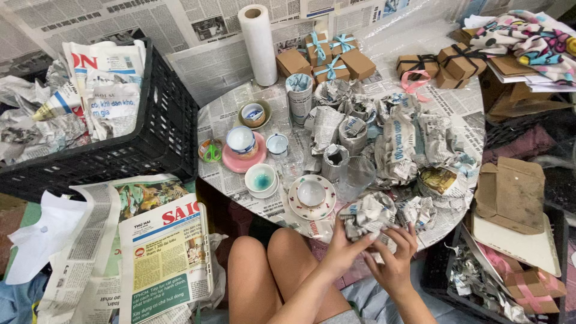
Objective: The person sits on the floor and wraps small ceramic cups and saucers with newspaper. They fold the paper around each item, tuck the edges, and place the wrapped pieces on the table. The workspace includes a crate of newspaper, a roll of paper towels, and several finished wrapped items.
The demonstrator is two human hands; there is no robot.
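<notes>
Head view: both hands meet at the near edge of the round table [237, 117], closed around a crumpled newspaper bundle [369, 216]. The left hand [343, 247] grips the bundle's lower left side with its fingers curled up over the paper; the right hand [396, 258] holds the lower right, fingers spread across the wrap. Neither hand is free — the bundle sits between them, just above the person's bare knees [270, 264].

The bundle's long axis runs roughly left to right across the view, a little above both palms and leaning over the table's rim. What it wraps is hidden by the paper. The left hand reaches further under it; the right hand sits slightly nearer the body.

Just beyond the bundle to the left stands a white cup on a patterned saucer [312, 195] — close, but apart. More wrapped newspaper parcels [408, 147] lie behind it.
</notes>
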